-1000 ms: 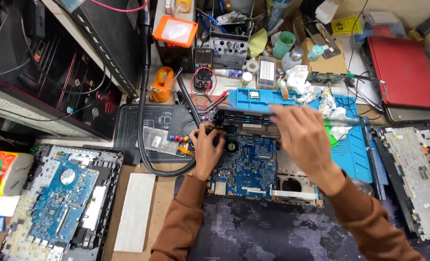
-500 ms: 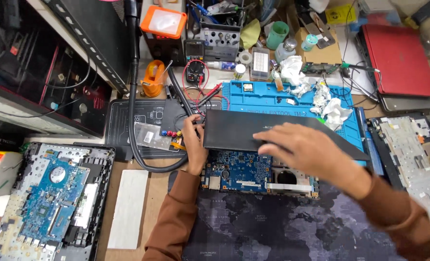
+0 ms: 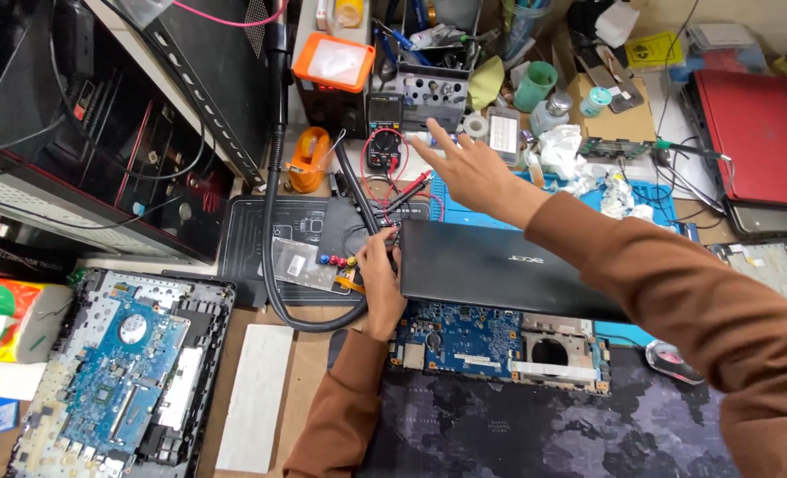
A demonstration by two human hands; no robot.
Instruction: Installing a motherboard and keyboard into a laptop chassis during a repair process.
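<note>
**Lid steadied, right hand reaching to the back of the bench**

The left hand (image 3: pixel 377 270) closes its grip on the left edge of the black laptop lid (image 3: pixel 508 270), apparently to steady it. The lid lies across the upper part of the blue board (image 3: pixel 482 341), covering it there; the board's lower strip stays in view on the dark mat (image 3: pixel 535 425). The right hand (image 3: pixel 468 168) is stretched over the lid, fingers spread and holding nothing, index pointing toward the multimeter (image 3: pixel 383 142) and tool rack (image 3: pixel 433 88) behind. A second open laptop base (image 3: pixel 119 372) sits well apart at the left.
</note>
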